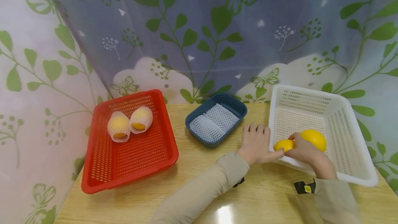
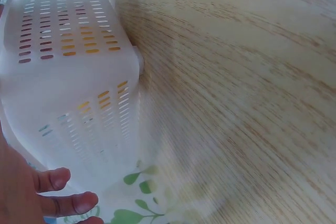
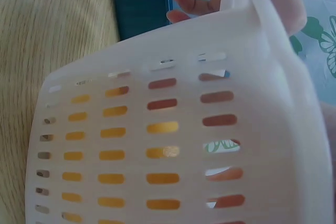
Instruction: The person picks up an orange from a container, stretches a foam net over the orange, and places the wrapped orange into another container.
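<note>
A white perforated basket [image 1: 312,90] stands on the right, holding two smooth yellow fruits. My right hand [image 1: 308,153] reaches over its near rim and grips the smaller-looking yellow fruit [image 1: 283,145] at the near left corner, thumb and fingers around it. Just behind that hand lies the other yellow fruit [image 1: 314,139], partly covered by it. My left hand [image 1: 256,144] lies at the basket's left corner, thumb along the rim and the other fingers extended outside. In the right wrist view the basket wall [image 3: 131,51] hides most of my right hand; yellow shows through its slots.
A blue tray [image 1: 211,144] with two white foam nets [image 1: 214,122] sits mid-table. On the left, a red basket [image 1: 172,155] contains two net-wrapped yellow fruits [image 1: 119,126]. Behind the wooden table [image 1: 199,196] hangs a leaf-patterned curtain [image 1: 199,27].
</note>
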A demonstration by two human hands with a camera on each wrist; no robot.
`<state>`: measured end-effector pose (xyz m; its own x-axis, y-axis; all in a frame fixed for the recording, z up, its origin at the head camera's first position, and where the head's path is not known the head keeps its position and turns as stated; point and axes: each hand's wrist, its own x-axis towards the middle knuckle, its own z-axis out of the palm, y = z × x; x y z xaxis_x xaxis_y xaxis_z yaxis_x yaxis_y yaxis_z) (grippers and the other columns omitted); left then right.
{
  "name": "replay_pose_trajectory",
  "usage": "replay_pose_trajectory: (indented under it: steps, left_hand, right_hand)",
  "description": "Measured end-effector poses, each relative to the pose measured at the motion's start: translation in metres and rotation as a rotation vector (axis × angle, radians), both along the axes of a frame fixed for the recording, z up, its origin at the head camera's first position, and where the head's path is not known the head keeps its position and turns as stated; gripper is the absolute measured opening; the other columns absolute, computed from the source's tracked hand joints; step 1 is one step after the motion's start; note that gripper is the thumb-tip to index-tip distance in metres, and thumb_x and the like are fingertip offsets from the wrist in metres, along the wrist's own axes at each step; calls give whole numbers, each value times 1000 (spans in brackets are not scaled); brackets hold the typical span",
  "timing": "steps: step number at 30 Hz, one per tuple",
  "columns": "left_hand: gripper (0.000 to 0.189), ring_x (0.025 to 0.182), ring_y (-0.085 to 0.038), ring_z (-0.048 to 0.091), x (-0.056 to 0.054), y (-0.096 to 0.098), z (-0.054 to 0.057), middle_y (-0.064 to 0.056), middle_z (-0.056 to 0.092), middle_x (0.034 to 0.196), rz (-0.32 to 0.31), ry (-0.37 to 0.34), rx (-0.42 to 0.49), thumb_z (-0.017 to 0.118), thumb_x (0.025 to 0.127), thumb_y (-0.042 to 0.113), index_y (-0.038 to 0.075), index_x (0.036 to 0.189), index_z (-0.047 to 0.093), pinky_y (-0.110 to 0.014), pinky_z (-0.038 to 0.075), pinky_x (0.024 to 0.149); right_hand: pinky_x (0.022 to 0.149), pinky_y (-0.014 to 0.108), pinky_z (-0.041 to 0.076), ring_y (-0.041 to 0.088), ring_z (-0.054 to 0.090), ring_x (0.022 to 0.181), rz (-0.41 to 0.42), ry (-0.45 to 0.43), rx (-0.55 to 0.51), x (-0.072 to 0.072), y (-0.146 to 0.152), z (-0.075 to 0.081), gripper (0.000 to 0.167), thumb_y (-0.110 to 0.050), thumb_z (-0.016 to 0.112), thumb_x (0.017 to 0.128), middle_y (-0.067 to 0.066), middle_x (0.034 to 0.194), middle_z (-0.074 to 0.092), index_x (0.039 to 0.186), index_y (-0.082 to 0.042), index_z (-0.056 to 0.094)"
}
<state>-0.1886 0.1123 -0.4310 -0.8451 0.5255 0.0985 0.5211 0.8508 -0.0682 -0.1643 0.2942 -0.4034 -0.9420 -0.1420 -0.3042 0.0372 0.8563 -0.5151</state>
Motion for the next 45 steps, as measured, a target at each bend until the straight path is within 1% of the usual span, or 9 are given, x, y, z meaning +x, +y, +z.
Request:
replay_pose_trajectory:
  steps: [8, 20, 26, 29, 30, 33, 37, 41, 45]
  left_hand:
    - [73, 110, -22, 50, -1, -2, -1, 3, 56, 119, 10, -3, 19, 27, 87, 79, 20, 118, 55, -36, 39, 90]
    - [64, 99, -20, 56, 9, -7, 3, 3, 60, 110, -7, 96, 71, 28, 92, 74, 21, 114, 57, -34, 42, 83]
    - [53, 92, -19, 56, 11, -13, 12, 2, 61, 106, -38, 77, 140, 30, 96, 66, 22, 112, 55, -33, 45, 78]
    - [50, 91, -18, 55, 13, -16, 15, 2, 61, 107, -58, 49, 186, 32, 97, 63, 22, 111, 57, -32, 44, 78]
    - [48, 91, -18, 55, 14, -17, 16, 3, 61, 107, -65, 39, 207, 33, 97, 62, 22, 110, 58, -32, 44, 78]
    - [40, 79, -12, 52, 16, -22, 17, 7, 58, 91, -103, 22, 311, 38, 98, 55, 21, 95, 58, -25, 41, 71]
    - [31, 62, -5, 42, 18, -32, 17, 10, 46, 70, -176, 4, 544, 50, 97, 42, 20, 76, 51, -16, 31, 58]
    - [26, 63, -1, 41, 28, -46, 15, 11, 47, 70, -224, -86, 774, 57, 96, 32, 20, 74, 50, -11, 31, 56]
    - [21, 64, -1, 44, 47, -58, 7, 11, 49, 73, -218, -184, 919, 58, 96, 27, 20, 77, 52, -10, 35, 56]
  right_hand:
    - [68, 38, 44, 30, 51, 78, -9, -2, 10, -6, -2, -1, 66, -27, 70, 85, 22, 94, 56, 125, 11, 34]
    - [63, 35, 43, 29, 52, 75, -48, 66, 8, -1, -3, 1, 77, -38, 76, 81, 24, 92, 56, 127, 8, 34]
    - [55, 34, 47, 23, 51, 62, -90, 85, -81, 7, -5, 11, 86, -37, 77, 81, 19, 85, 54, 135, 8, 26]
    - [55, 34, 47, 24, 53, 64, -94, 125, -78, 10, -4, 17, 86, -36, 77, 82, 23, 90, 56, 135, 9, 27]
    - [56, 35, 47, 25, 54, 66, -93, 140, -73, 11, -4, 19, 85, -36, 77, 82, 26, 92, 56, 135, 9, 27]
    - [59, 35, 47, 30, 56, 73, -98, 186, -59, 13, -3, 25, 87, -38, 78, 82, 32, 101, 56, 135, 11, 28]
    - [61, 36, 47, 34, 58, 79, -115, 243, -70, 16, -6, 31, 91, -40, 79, 82, 37, 109, 54, 137, 11, 27]
    - [60, 36, 48, 36, 58, 80, -136, 295, -102, 21, -11, 37, 93, -40, 79, 82, 38, 113, 52, 140, 10, 26]
    - [61, 37, 49, 40, 58, 86, -162, 344, -142, 27, -20, 43, 91, -37, 79, 83, 38, 117, 50, 143, 6, 26]
